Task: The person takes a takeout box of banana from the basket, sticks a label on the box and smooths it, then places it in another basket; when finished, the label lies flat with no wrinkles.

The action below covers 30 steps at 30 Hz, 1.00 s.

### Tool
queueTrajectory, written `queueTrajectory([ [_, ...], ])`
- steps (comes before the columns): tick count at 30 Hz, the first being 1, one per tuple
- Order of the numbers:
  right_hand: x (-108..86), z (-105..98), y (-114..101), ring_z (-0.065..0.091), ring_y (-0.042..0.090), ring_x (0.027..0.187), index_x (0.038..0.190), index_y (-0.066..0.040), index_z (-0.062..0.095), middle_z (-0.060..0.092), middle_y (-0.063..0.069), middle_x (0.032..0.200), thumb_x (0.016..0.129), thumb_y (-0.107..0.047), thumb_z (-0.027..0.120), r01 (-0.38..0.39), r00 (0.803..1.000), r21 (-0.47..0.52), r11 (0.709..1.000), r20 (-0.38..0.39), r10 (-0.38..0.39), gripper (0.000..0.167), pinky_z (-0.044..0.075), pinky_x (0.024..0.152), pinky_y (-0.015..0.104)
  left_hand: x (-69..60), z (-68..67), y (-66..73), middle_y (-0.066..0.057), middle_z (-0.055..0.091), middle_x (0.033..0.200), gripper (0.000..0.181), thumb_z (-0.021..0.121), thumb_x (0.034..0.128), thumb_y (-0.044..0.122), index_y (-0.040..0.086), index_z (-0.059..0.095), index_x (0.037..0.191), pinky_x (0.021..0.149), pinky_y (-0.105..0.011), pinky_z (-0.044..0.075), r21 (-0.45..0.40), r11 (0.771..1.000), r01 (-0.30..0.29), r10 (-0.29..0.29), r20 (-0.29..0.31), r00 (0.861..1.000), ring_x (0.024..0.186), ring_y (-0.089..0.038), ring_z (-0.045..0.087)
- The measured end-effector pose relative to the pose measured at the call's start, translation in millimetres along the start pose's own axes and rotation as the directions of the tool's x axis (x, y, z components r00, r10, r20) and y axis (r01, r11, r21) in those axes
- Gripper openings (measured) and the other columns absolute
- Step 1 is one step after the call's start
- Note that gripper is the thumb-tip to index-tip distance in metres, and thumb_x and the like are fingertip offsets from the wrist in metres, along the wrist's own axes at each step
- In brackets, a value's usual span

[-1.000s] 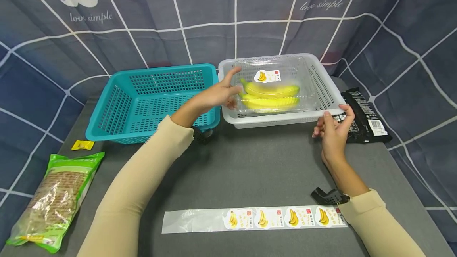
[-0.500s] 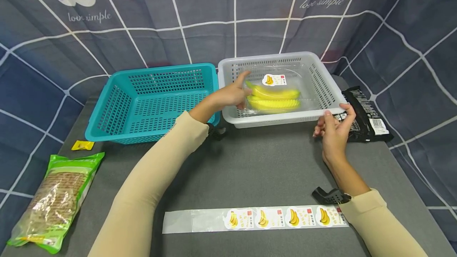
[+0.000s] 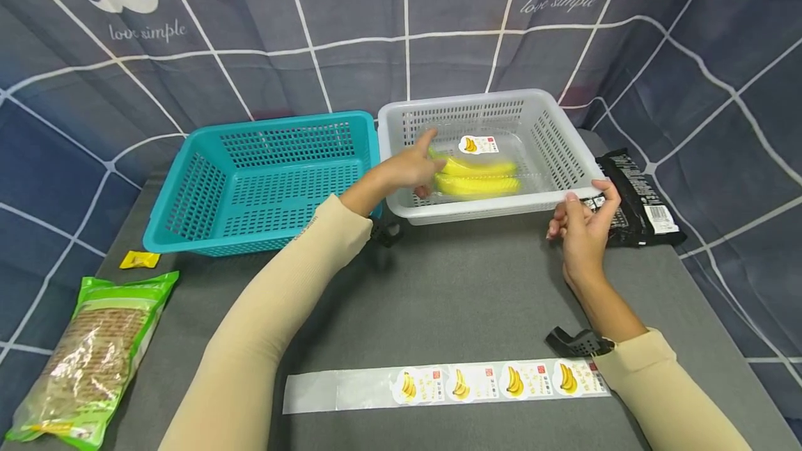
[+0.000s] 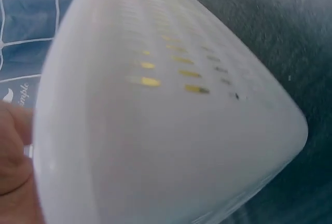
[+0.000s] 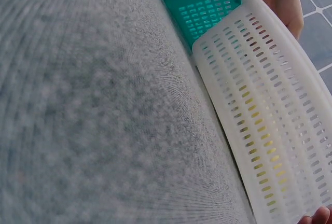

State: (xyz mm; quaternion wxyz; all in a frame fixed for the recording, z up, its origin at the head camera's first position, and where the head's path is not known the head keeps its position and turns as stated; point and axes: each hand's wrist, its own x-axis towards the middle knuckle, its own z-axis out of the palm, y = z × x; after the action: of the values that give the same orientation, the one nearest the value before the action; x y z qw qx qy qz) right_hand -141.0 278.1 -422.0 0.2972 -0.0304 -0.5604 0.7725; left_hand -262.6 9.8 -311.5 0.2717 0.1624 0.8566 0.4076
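Note:
A clear plastic box (image 3: 531, 182) with yellow bananas (image 3: 479, 185) in it and a banana label (image 3: 478, 145) on its lid lies inside the white basket (image 3: 482, 209). My left hand (image 3: 410, 165) reaches over the basket's left rim and grips the box's left end, its fingers spread around it. At the basket's near right corner, my right hand (image 3: 585, 228) holds the rim between thumb and fingers. The left wrist view shows mostly the basket's outer wall (image 4: 171, 146), with yellow through the slots. Fingertips (image 5: 322, 215) of the right hand show at the right wrist view's lower edge.
A teal basket (image 3: 207, 246) stands left of the white one. A black packet (image 3: 658, 218) lies at the right. Near the front is a strip of banana labels (image 3: 366, 388). A green-edged bag (image 3: 103, 339) and a small yellow packet (image 3: 139, 259) lie at the left.
The left hand has moved right, and the box has gone right and lower into the white basket. The right hand has stayed at the basket's corner.

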Motion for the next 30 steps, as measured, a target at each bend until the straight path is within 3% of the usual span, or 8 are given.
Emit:
queueTrajectory([
  [5, 0.4, 2.4, 1.2, 0.051, 0.014, 0.045, 0.137, -0.017, 0.035, 0.052, 0.01, 0.069, 0.105, -0.013, 0.056, -0.009, 1.0, -0.005, 1.0, -0.003, 0.009, 0.038, 0.042, 0.04, 0.021, 3.1, 6.7, 5.3, -0.018, 0.064, 0.099, 0.071, 0.036, 0.1093, 0.032, 0.023, -0.006, 0.165, 0.056, -0.034, 0.052, 0.315, 0.941, 0.12, -0.116, -0.031, 0.993, 0.05, -0.018, 0.053],
  [9, -0.3, 3.4, 2.3, 0.051, 0.013, 0.045, 0.136, -0.018, 0.035, 0.053, 0.01, 0.069, 0.105, -0.014, 0.057, -0.016, 1.0, -0.011, 1.0, 0.003, 0.016, 0.038, 0.041, 0.04, 0.021, 5.6, 12.9, 5.6, -0.015, 0.065, 0.094, 0.071, 0.033, 0.107, 0.033, 0.021, -0.007, 0.165, 0.051, -0.029, 0.041, 0.425, 0.887, 0.178, -0.164, -0.071, 0.984, 0.049, -0.014, 0.042],
  [12, -0.6, 3.5, 2.6, 0.051, 0.013, 0.045, 0.137, -0.018, 0.035, 0.053, 0.01, 0.069, 0.105, -0.014, 0.057, -0.008, 1.0, -0.015, 1.0, 0.004, 0.008, 0.039, 0.04, 0.039, 0.021, 4.4, 15.5, 5.5, -0.02, 0.061, 0.133, 0.07, 0.034, 0.1054, 0.033, 0.018, 0.002, 0.166, 0.063, -0.032, 0.044, 0.489, 0.856, 0.168, -0.118, -0.132, 0.984, 0.074, -0.019, 0.053],
  [15, -0.3, 3.3, 2.9, 0.051, 0.013, 0.045, 0.136, -0.018, 0.035, 0.053, 0.009, 0.069, 0.105, -0.014, 0.057, -0.008, 1.0, -0.009, 1.0, 0.003, 0.008, 0.038, 0.041, 0.039, 0.02, 0.7, 15.7, 6.3, -0.02, 0.049, 0.15, 0.069, 0.04, 0.1029, 0.028, 0.017, 0.013, 0.166, 0.077, -0.037, 0.049, 0.532, 0.836, 0.136, -0.035, -0.196, 0.98, 0.102, -0.027, 0.057],
  [19, -0.4, 2.6, 2.4, 0.051, 0.013, 0.044, 0.136, -0.018, 0.036, 0.053, 0.009, 0.069, 0.104, -0.014, 0.058, -0.008, 1.0, -0.011, 1.0, -0.004, 0.008, 0.039, 0.04, 0.039, 0.02, -10.9, 11.9, 11.2, -0.02, 0.051, 0.145, 0.064, 0.047, 0.1022, 0.027, 0.015, 0.029, 0.162, 0.09, -0.044, 0.052, 0.596, 0.802, 0.041, 0.134, -0.246, 0.96, 0.123, -0.032, 0.055],
  [26, -1.8, 1.4, -2.5, 0.049, 0.011, 0.041, 0.136, -0.016, 0.039, 0.053, 0.01, 0.07, 0.101, -0.01, 0.062, 0.01, 0.999, -0.022, 1.0, -0.039, -0.01, 0.043, 0.036, 0.036, 0.019, -60.6, 1.9, 13.8, -0.01, 0.059, 0.127, 0.052, 0.055, 0.1026, 0.03, 0.018, 0.048, 0.153, 0.081, -0.039, 0.051, 0.675, 0.725, -0.138, 0.389, -0.235, 0.891, 0.11, -0.024, 0.055],
  [28, -2.1, 1.9, -5.1, 0.046, 0.011, 0.039, 0.137, -0.015, 0.04, 0.053, 0.011, 0.069, 0.101, -0.008, 0.063, 0.031, 0.997, -0.032, 0.999, -0.064, -0.033, 0.043, 0.035, 0.036, 0.019, -78.1, 0.5, 6.7, -0.008, 0.06, 0.12, 0.048, 0.056, 0.102, 0.026, 0.017, 0.053, 0.149, 0.075, -0.038, 0.05, 0.699, 0.7, -0.148, 0.461, -0.284, 0.84, 0.106, -0.025, 0.055],
  [30, -2.7, 2.9, -8.8, 0.043, 0.011, 0.038, 0.138, -0.015, 0.041, 0.054, 0.01, 0.069, 0.101, -0.006, 0.061, 0.063, 0.995, -0.065, 0.996, -0.079, -0.068, 0.043, 0.035, 0.036, 0.019, -95.3, -1.3, -5.2, -0.009, 0.061, 0.114, 0.043, 0.058, 0.0995, 0.018, 0.013, 0.061, 0.142, 0.074, -0.039, 0.049, 0.72, 0.676, -0.16, 0.555, -0.354, 0.753, 0.104, -0.028, 0.055],
])
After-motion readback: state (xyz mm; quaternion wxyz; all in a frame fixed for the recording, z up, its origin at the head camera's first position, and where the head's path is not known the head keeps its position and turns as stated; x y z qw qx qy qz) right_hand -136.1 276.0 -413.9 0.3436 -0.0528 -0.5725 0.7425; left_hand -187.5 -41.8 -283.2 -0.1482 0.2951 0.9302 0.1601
